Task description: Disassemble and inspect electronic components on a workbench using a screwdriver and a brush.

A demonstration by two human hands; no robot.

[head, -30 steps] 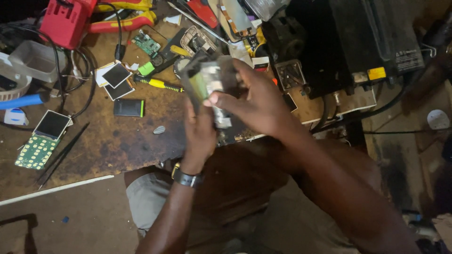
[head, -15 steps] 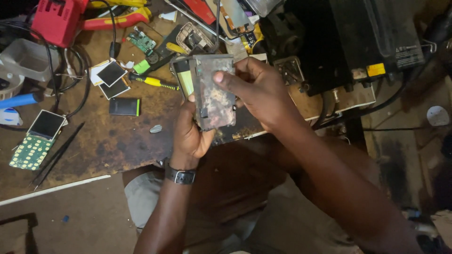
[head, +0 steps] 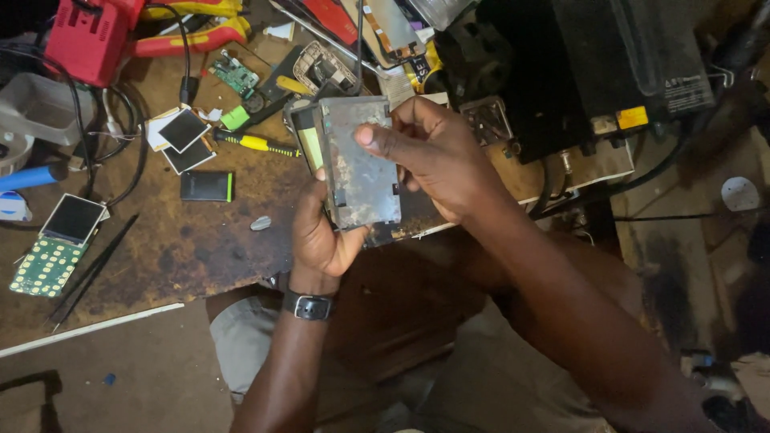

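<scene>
A worn grey metal-backed phone panel (head: 358, 164) with a yellow-green strip down its left side is held up over the workbench. My left hand (head: 317, 236) cups its lower left edge from below; a dark watch sits on that wrist. My right hand (head: 437, 156) grips the panel's right side, with the thumb pressed on its upper face and the fingers behind the top edge.
The scuffed brown workbench (head: 200, 240) carries a red box (head: 92, 36), red-and-yellow pliers (head: 188, 32), a yellow screwdriver (head: 257, 143), small screens (head: 183, 132), a dark battery (head: 207, 186), a keypad board (head: 56, 248), tweezers (head: 88, 273) and black equipment (head: 585, 64) at the right.
The panel has turned from a tilted, bunched hold to flat and face-up. My right thumb has come onto its top, and my left hand has dropped to its lower edge.
</scene>
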